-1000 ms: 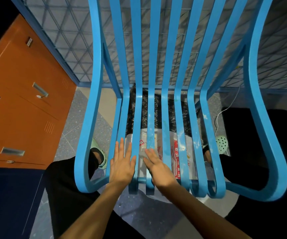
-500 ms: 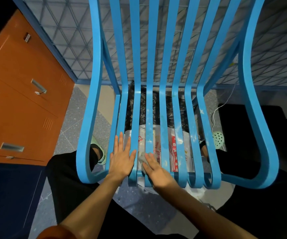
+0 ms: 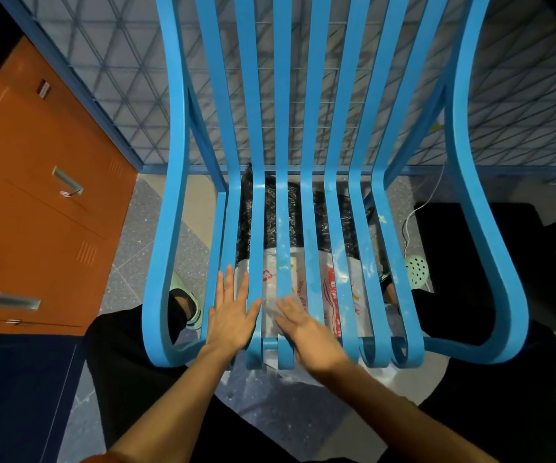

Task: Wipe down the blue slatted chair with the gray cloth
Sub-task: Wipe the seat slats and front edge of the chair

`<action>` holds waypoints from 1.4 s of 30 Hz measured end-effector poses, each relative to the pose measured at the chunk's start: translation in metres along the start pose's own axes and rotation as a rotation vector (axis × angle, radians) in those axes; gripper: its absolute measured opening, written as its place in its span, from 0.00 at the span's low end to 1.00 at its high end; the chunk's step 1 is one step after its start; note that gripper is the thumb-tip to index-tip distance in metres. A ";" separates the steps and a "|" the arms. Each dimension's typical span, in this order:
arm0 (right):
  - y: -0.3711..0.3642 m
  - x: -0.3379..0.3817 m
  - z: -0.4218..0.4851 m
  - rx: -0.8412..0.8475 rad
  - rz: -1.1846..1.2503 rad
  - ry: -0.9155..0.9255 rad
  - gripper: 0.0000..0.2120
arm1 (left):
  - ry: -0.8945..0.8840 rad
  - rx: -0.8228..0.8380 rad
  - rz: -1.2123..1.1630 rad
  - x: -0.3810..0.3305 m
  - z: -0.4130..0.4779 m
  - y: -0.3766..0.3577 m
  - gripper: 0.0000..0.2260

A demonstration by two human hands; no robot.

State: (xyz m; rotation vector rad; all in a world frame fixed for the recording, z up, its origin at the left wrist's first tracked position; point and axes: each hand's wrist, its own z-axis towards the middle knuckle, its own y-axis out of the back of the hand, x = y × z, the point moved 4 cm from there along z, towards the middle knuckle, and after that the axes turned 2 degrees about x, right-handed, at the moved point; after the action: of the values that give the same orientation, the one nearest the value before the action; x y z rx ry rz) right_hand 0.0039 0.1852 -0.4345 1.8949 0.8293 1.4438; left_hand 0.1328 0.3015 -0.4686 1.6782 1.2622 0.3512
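at chair (image 3: 283, 212) front edge | left hand (image 3: 233, 317) flat, fingers apart | right hand (image 3: 308, 332) presses cloth (image 3: 271, 307), fingers straight | i fear cloth dropping through slat gap

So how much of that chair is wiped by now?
Nothing looks finished: white smears mark seat slats of the chair. In hand: the right hand presses what seems the cloth on a front slat, the left hand flat beside it. Left: those smeared slats, and likely the back and arms.
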 end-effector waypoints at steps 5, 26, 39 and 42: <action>-0.022 0.003 -0.016 -0.002 0.013 -0.005 0.34 | 0.018 -0.033 0.013 -0.004 -0.001 0.000 0.31; 0.019 -0.010 0.050 -0.037 0.025 -0.028 0.39 | 0.045 -0.081 0.049 -0.008 -0.002 0.001 0.34; -0.003 -0.012 0.028 0.087 -0.001 -0.012 0.34 | 0.039 -0.100 0.040 -0.007 -0.004 -0.001 0.35; 0.017 -0.019 0.058 0.011 0.036 -0.033 0.37 | 0.041 -0.092 0.015 -0.005 -0.003 -0.003 0.33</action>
State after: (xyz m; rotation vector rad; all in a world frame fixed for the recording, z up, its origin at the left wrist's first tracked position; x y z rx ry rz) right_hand 0.0578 0.1539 -0.4450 1.9461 0.7933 1.4275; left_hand 0.1264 0.2987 -0.4679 1.6103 1.2453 0.4488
